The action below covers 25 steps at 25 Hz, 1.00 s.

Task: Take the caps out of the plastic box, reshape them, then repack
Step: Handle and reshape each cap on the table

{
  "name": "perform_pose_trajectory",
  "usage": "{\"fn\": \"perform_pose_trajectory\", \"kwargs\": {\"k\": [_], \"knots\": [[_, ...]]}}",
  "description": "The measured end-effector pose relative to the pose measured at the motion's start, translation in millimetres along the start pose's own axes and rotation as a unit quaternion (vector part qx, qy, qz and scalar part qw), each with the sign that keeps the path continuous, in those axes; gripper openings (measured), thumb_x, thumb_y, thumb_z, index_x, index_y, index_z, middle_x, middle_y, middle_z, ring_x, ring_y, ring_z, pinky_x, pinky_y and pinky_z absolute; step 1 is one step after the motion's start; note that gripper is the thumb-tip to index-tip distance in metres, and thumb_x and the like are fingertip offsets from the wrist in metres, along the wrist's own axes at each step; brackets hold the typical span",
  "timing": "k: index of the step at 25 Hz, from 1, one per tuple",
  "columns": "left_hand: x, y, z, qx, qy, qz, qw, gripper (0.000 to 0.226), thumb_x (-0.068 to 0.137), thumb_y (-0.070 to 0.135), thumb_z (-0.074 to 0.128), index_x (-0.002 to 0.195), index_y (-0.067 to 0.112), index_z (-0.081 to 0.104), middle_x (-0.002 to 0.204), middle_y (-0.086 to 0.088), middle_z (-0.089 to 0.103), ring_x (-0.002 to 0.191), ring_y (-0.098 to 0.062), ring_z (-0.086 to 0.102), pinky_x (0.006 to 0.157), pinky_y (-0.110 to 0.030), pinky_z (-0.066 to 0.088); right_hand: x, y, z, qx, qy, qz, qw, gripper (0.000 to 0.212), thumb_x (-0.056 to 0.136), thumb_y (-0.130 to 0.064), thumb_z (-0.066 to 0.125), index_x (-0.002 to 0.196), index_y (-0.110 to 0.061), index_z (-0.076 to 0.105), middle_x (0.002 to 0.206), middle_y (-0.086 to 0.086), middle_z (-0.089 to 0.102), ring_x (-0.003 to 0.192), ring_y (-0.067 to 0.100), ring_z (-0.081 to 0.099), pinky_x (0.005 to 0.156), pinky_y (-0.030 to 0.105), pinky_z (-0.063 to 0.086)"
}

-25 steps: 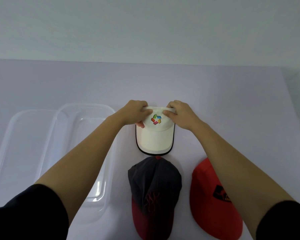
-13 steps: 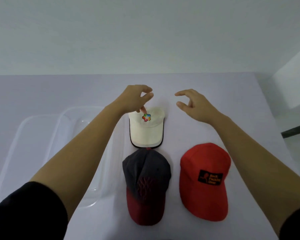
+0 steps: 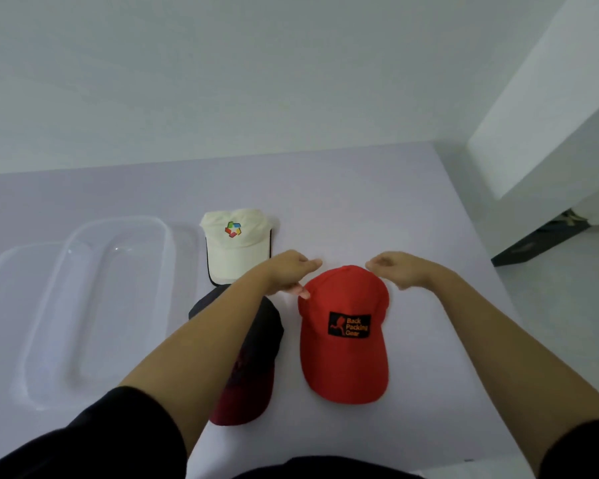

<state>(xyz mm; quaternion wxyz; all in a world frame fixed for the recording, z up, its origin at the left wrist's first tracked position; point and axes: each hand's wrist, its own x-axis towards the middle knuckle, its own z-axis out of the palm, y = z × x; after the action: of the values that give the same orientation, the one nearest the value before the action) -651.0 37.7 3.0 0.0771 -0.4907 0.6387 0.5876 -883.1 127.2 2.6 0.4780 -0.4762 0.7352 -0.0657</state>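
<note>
Red cap [image 3: 343, 361]: lies on the lilac table [image 3: 360, 202], brim toward the person, just right of the dark cap.
Patch [image 3: 349, 324]: black, on the red cap's front; an orange figure beside the words "Back Packing Gear".
Left hand [image 3: 287, 271]: at the crown's far left edge, fingers loosely curled, thumb tip touching the red cloth; it grips nothing.
Right hand [image 3: 398, 269]: at the crown's far right edge, fingers loosely curled and holding nothing; whether it touches the cap I cannot tell.
Cream cap [image 3: 237, 254]: farther back, with a multicoloured logo [image 3: 232, 229] and no writing.
Dark cap [image 3: 256, 340]: red brim, partly under the left forearm; its embroidery is unreadable.
Clear plastic box [image 3: 111, 305]: on the table's left side.
</note>
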Motion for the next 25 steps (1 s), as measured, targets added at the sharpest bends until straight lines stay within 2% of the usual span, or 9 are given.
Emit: {"fn": "perform_pose_trajectory", "kwargs": {"k": [2, 5, 9, 13, 15, 17, 21, 23, 25], "knots": [[2.9, -1.9, 18.8, -0.115, -0.021, -0.073, 0.99, 0.051, 0.096, 0.039, 0.047, 0.126, -0.003, 0.048, 0.113, -0.01, 0.053, 0.044, -0.006, 0.061, 0.043, -0.014, 0.044, -4.2, 10.8, 18.0, 0.096, -0.027, 0.035, 0.994, 0.04, 0.093, -0.047, 0.044, 0.115, -0.016, 0.058, 0.078, -0.007, 0.049, 0.061, 0.008, 0.043, 0.057, 0.018, 0.039], [0.6, -1.7, 41.3, -0.261, -0.002, -0.093, 0.961, 0.017, 0.099, 0.022, 0.047, 0.097, 0.007, 0.053, 0.082, -0.004, 0.053, 0.036, -0.002, 0.054, 0.031, -0.008, 0.036, -5.0, 19.2, 38.6, 0.208, -0.007, 0.028, 0.978, 0.027, 0.094, -0.043, 0.045, 0.107, -0.023, 0.058, 0.075, -0.009, 0.048, 0.06, 0.007, 0.041, 0.058, 0.02, 0.037], [-0.9, -10.0, 55.5, -0.335, 0.09, -0.044, 0.937, 0.014, 0.099, 0.016, 0.046, 0.085, 0.012, 0.048, 0.068, -0.007, 0.051, 0.036, -0.002, 0.055, 0.03, -0.01, 0.035, -4.7, 23.3, 41.5, 0.235, 0.039, -0.008, 0.971, 0.021, 0.093, -0.04, 0.048, 0.092, -0.021, 0.057, 0.087, -0.005, 0.057, 0.075, 0.008, 0.052, 0.065, 0.024, 0.045], [-5.5, -9.8, 68.1, -0.422, 0.141, -0.031, 0.895, 0.01, 0.096, 0.013, 0.052, 0.086, 0.01, 0.054, 0.07, -0.006, 0.054, 0.037, -0.003, 0.056, 0.033, -0.01, 0.038, -1.5, 27.2, 42.7, 0.221, 0.074, -0.03, 0.972, 0.028, 0.093, -0.037, 0.05, 0.102, -0.012, 0.059, 0.103, 0.006, 0.062, 0.095, 0.021, 0.059, 0.082, 0.037, 0.051], [-10.3, -9.3, 71.3, -0.402, 0.146, -0.039, 0.903, 0.009, 0.096, 0.014, 0.051, 0.097, 0.007, 0.056, 0.073, -0.006, 0.058, 0.039, -0.004, 0.058, 0.034, -0.011, 0.039, -3.5, 26.3, 44.5, 0.202, 0.071, -0.015, 0.977, 0.029, 0.092, -0.037, 0.052, 0.108, -0.013, 0.057, 0.107, 0.003, 0.058, 0.1, 0.021, 0.057, 0.084, 0.036, 0.05], [-19.4, -7.1, 68.0, -0.294, 0.174, -0.015, 0.94, 0.026, 0.096, 0.019, 0.051, 0.117, 0.006, 0.055, 0.084, -0.004, 0.063, 0.044, -0.006, 0.06, 0.036, -0.014, 0.041, -10.7, 22.1, 44.9, 0.153, 0.162, -0.033, 0.974, 0.036, 0.09, -0.037, 0.056, 0.118, -0.015, 0.053, 0.112, -0.002, 0.051, 0.101, 0.016, 0.053, 0.085, 0.031, 0.046], [-67.2, -10.1, 42.2, -0.087, 0.333, 0.103, 0.933, 0.037, 0.094, 0.021, 0.052, 0.129, 0.012, 0.052, 0.118, 0.004, 0.058, 0.067, -0.009, 0.066, 0.049, -0.016, 0.048, -44.8, -15.1, 66.5, 0.207, 0.382, -0.18, 0.883, 0.025, 0.088, -0.022, 0.06, 0.112, -0.018, 0.055, 0.111, -0.005, 0.053, 0.084, 0.005, 0.058, 0.077, 0.022, 0.048], [-93.2, -34.0, 25.8, -0.046, 0.41, 0.107, 0.905, 0.037, 0.094, 0.021, 0.053, 0.13, 0.013, 0.052, 0.126, -0.001, 0.058, 0.088, -0.01, 0.063, 0.072, -0.019, 0.047, -59.1, -41.4, 99.2, 0.221, 0.338, -0.241, 0.883, 0.022, 0.087, -0.015, 0.061, 0.108, -0.019, 0.058, 0.106, -0.004, 0.058, 0.087, 0.003, 0.059, 0.079, 0.022, 0.049], [-109.6, -69.4, 12.6, -0.028, 0.449, 0.058, 0.891, 0.046, 0.093, 0.025, 0.053, 0.136, 0.013, 0.045, 0.138, -0.006, 0.047, 0.113, -0.013, 0.052, 0.093, -0.025, 0.041, -71.8, -64.1, 141.1, 0.232, 0.202, -0.239, 0.921, 0.033, 0.085, -0.019, 0.064, 0.117, -0.017, 0.054, 0.11, -0.008, 0.055, 0.098, 0.007, 0.057, 0.087, 0.027, 0.049]]}}
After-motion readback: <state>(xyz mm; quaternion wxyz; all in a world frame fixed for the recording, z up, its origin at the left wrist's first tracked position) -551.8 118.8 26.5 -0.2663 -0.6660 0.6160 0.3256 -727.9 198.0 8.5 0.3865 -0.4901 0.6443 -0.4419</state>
